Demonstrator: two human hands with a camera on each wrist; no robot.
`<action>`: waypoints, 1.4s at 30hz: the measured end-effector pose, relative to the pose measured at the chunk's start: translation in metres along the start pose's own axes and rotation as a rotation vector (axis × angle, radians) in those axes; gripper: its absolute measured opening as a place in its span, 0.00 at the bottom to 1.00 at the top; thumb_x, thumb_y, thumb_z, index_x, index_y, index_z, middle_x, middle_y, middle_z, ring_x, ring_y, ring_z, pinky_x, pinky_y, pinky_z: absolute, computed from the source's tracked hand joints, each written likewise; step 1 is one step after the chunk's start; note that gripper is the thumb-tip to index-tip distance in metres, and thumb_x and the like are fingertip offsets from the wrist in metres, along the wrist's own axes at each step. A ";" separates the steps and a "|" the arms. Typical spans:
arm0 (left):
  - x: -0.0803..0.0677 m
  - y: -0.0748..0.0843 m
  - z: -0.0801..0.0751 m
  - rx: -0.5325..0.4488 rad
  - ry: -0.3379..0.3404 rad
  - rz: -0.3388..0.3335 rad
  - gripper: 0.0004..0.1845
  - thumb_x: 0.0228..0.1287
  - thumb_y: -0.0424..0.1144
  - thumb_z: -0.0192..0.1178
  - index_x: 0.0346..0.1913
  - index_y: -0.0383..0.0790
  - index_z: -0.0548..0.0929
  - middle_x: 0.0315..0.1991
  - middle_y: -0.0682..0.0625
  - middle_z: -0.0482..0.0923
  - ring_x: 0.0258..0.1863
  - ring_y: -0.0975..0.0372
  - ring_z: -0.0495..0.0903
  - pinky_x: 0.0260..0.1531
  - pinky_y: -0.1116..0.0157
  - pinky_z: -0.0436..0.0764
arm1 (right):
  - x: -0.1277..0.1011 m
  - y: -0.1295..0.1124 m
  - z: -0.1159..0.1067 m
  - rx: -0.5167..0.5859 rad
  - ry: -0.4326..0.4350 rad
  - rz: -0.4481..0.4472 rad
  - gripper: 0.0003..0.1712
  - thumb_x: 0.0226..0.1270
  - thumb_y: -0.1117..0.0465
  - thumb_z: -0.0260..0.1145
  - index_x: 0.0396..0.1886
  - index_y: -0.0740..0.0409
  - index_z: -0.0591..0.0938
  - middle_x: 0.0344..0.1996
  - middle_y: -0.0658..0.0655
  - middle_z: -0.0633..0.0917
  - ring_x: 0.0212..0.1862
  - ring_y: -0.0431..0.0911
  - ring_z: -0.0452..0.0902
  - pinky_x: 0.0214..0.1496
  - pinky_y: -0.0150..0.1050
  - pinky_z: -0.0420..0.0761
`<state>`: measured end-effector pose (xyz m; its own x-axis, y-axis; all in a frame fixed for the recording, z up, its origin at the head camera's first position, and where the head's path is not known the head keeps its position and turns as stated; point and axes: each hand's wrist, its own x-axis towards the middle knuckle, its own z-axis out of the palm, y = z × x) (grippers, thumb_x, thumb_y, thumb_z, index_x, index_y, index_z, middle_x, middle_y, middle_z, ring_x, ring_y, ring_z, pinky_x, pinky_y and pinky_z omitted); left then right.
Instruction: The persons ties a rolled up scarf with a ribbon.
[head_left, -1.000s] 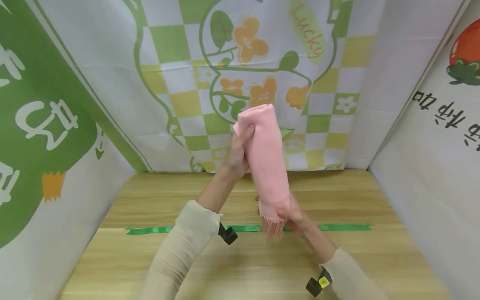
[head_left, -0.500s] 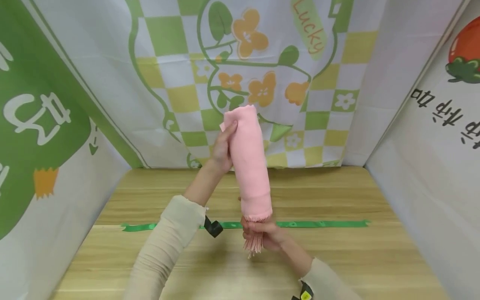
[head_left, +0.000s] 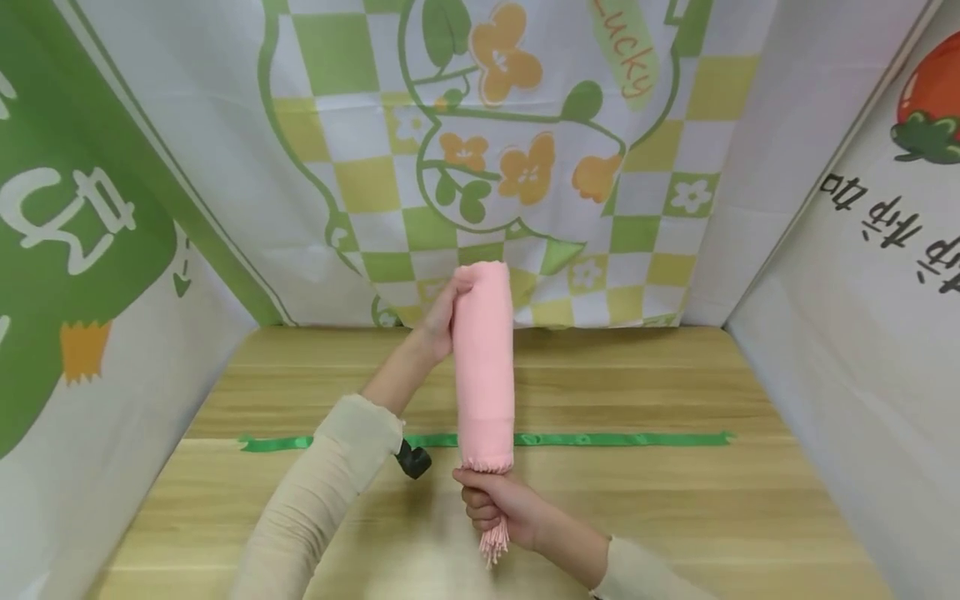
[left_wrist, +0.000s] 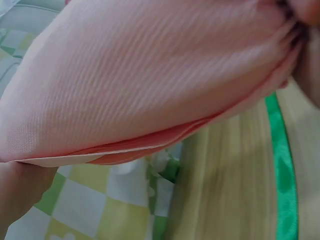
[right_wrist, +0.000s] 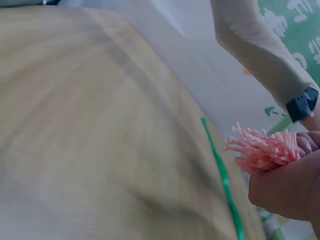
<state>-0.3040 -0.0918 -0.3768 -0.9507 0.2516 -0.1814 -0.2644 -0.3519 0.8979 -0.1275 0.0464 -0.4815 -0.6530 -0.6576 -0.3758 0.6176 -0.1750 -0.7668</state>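
Observation:
A folded pink scarf (head_left: 484, 367) with a fringed end stands nearly upright over the table in the head view. My left hand (head_left: 444, 317) grips its upper left edge, thumb on the front. Below, my right hand (head_left: 504, 505) is curled in a fist round the gathered fringe, whose loose strands (head_left: 493, 543) poke out underneath. In the left wrist view the scarf's broad ribbed face (left_wrist: 140, 80) fills the upper part, and its folded layers show along the lower edge. The fringe tassels (right_wrist: 265, 150) stick out of the right fist in the right wrist view.
A green ribbon strip (head_left: 622, 439) runs across the wooden table (head_left: 675, 508), passing behind the scarf. At the back hangs a checked, flower-printed cloth (head_left: 420, 229). Printed white walls stand at both sides. A black wrist device (head_left: 413, 460) sits at the left cuff.
The right hand has slid from the scarf's lower edge down onto the fringe and closed round it. The scarf has shifted left, then lower, and now stands straighter. The left hand keeps its grip.

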 end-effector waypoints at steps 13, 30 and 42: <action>0.030 -0.059 -0.022 0.008 0.082 -0.142 0.10 0.62 0.45 0.47 0.44 0.47 0.71 0.31 0.57 0.75 0.28 0.67 0.76 0.30 0.72 0.77 | 0.000 0.027 -0.006 0.019 0.052 0.054 0.18 0.75 0.57 0.54 0.23 0.45 0.62 0.11 0.39 0.60 0.13 0.29 0.54 0.17 0.21 0.53; 0.052 -0.113 -0.036 -0.001 0.127 -0.210 0.11 0.66 0.37 0.49 0.49 0.40 0.71 0.42 0.53 0.71 0.35 0.66 0.73 0.38 0.73 0.75 | -0.004 0.045 -0.022 0.026 0.132 0.082 0.20 0.75 0.56 0.54 0.20 0.44 0.62 0.11 0.38 0.59 0.13 0.29 0.52 0.16 0.22 0.53; 0.046 -0.136 -0.044 0.522 0.131 -0.122 0.51 0.62 0.45 0.67 0.78 0.30 0.47 0.79 0.34 0.47 0.77 0.45 0.54 0.76 0.51 0.57 | -0.002 0.049 -0.025 0.028 0.094 0.173 0.19 0.77 0.54 0.50 0.21 0.44 0.62 0.11 0.37 0.58 0.12 0.28 0.52 0.18 0.22 0.51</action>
<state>-0.3186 -0.0719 -0.5249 -0.9391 0.1365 -0.3153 -0.2904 0.1750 0.9408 -0.1066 0.0581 -0.5317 -0.5732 -0.6085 -0.5488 0.7353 -0.0863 -0.6723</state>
